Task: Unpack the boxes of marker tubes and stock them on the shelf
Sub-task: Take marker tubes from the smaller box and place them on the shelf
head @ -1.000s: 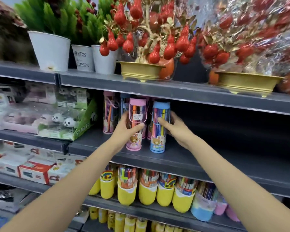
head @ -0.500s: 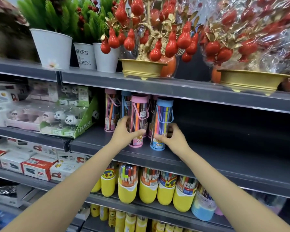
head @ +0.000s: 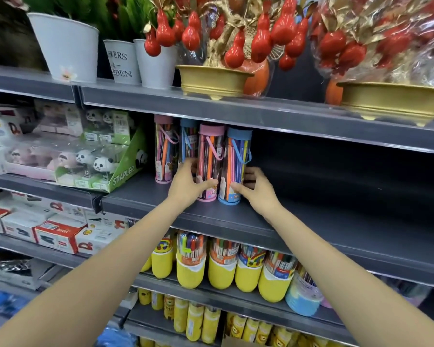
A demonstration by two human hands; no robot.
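Note:
Two clear marker tubes stand upright side by side on the dark grey shelf (head: 311,221). My left hand (head: 186,184) grips the lower part of the pink-capped tube (head: 209,156). My right hand (head: 257,190) grips the base of the blue-capped tube (head: 237,159), thumb in front, fingers behind. Both tube bases sit on the shelf board. Behind them stand another pink-capped tube (head: 162,149) and a blue-capped one (head: 189,141), partly hidden.
A green stapler display box (head: 120,171) with panda staplers stands left of the tubes. The shelf above holds white pots (head: 68,48) and gold bowls (head: 212,81) of red ornaments. Yellow-based marker tubs (head: 192,266) fill the shelf below. Right of the tubes the shelf board is bare.
Both hands have pushed the pink and blue tubes back along the shelf, toward the tubes behind. My grip has slid down to the tubes' lower parts.

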